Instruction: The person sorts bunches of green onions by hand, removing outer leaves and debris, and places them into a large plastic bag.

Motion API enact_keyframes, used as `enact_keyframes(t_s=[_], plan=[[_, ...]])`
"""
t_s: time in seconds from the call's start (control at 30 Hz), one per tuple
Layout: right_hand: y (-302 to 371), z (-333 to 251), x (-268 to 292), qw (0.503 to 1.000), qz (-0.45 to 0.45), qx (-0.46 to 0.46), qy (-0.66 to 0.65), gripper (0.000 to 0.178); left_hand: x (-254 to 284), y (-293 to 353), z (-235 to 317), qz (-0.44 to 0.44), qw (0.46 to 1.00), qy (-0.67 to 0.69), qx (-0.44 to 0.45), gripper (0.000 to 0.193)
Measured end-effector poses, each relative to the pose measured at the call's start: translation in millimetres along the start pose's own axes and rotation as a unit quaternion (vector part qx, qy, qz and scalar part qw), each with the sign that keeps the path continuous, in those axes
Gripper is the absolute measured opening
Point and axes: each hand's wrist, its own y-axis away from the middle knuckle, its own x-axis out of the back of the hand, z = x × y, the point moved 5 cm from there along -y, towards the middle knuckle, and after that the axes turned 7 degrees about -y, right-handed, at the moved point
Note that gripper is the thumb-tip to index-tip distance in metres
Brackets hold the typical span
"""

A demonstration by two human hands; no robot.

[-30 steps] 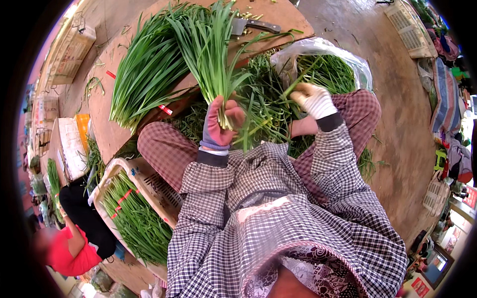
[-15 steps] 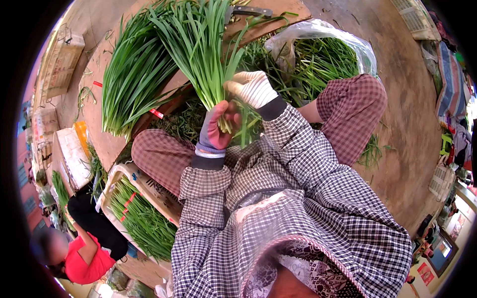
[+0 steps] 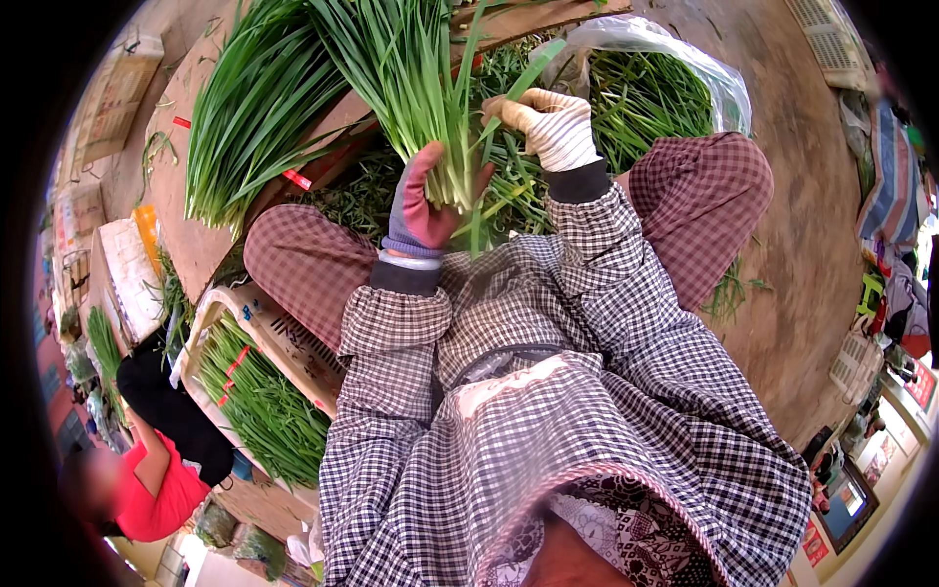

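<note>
In its pink and purple glove, my left hand (image 3: 421, 203) is closed around the pale lower stems of a bunch of garlic chives (image 3: 391, 83). The green leaves fan upward and away from me. My right hand (image 3: 554, 127), in a white striped glove, pinches a loose chive leaf (image 3: 534, 68) just right of the bunch, apart from the left hand. A second pile of chives (image 3: 245, 122) lies on the wooden board (image 3: 181, 240) at the left, with a red band (image 3: 296, 179) near it.
Loose chives fill a clear plastic bag (image 3: 738, 93) beyond my right knee. Trimmings (image 3: 357, 213) lie between my legs. By my left knee stands a crate (image 3: 284, 328) holding red-banded chives (image 3: 264, 401). A person in a red top (image 3: 161, 499) sits at the lower left.
My right hand has moved right, away from the bunch, with a leaf now in its fingers. My left hand still holds the bunch, slightly higher in view.
</note>
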Motion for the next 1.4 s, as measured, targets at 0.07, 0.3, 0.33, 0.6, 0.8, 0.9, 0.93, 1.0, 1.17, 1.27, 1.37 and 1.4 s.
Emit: enact_keyframes(t_s=[0.07, 0.3, 0.33, 0.6, 0.8, 0.9, 0.93, 1.0, 1.17, 1.27, 1.37, 1.4], plan=[[2.1, -8.2, 0.9, 1.0, 0.003, -0.002, 0.023, 0.027, -2.1, 0.0, 0.4, -0.004, 1.0, 0.004, -0.006, 0.042], [8.4, -7.5, -10.6, 1.0, -0.019, 0.005, 0.006, 0.023, 2.9, -1.4, -6.5, -0.043, 0.997, -0.069, -0.014, 0.032], [11.3, -8.0, -16.2, 0.999, -0.04, -0.001, 0.0, 0.022, 7.8, 2.2, -6.2, -0.036, 0.995, -0.083, -0.031, 0.028], [43.5, -48.1, -27.4, 0.992, -0.117, -0.02, -0.038, 0.011, -2.2, 4.7, 5.5, 0.049, 0.978, -0.195, -0.051, 0.026], [17.3, -5.1, 63.9, 0.961, -0.04, -0.027, 0.273, 0.04, -11.8, 4.4, 7.0, 0.124, 0.977, -0.171, -0.01, 0.025], [24.4, 12.6, 41.4, 0.875, -0.129, -0.023, 0.465, 0.064, -19.1, 13.9, 10.0, 0.176, 0.955, -0.237, -0.039, 0.021], [25.7, 13.7, 30.8, 0.896, -0.124, 0.007, 0.427, 0.063, -26.9, 12.4, 9.5, 0.179, 0.953, -0.241, -0.045, 0.019], [24.2, 14.9, 3.9, 0.92, -0.139, 0.038, 0.365, 0.06, -31.1, 15.8, 8.7, 0.18, 0.942, -0.282, -0.03, 0.016], [1.5, -26.8, -14.9, 0.965, -0.057, 0.191, 0.172, 0.024, -31.1, 29.9, 3.5, 0.179, 0.932, -0.308, -0.069, 0.02], [-25.4, -56.9, -14.3, 0.961, -0.03, 0.197, 0.192, 0.018, -30.3, 39.2, -0.1, 0.211, 0.909, -0.352, -0.075, 0.019], [-53.7, -84.3, -28.8, 0.926, 0.0, 0.28, 0.254, 0.03, -26.5, 45.0, -7.1, 0.198, 0.901, -0.376, -0.081, 0.019], [-69.7, -84.7, -34.8, 0.925, -0.006, 0.254, 0.283, 0.039, -26.6, 48.4, -8.9, 0.205, 0.898, -0.38, -0.083, 0.019]])
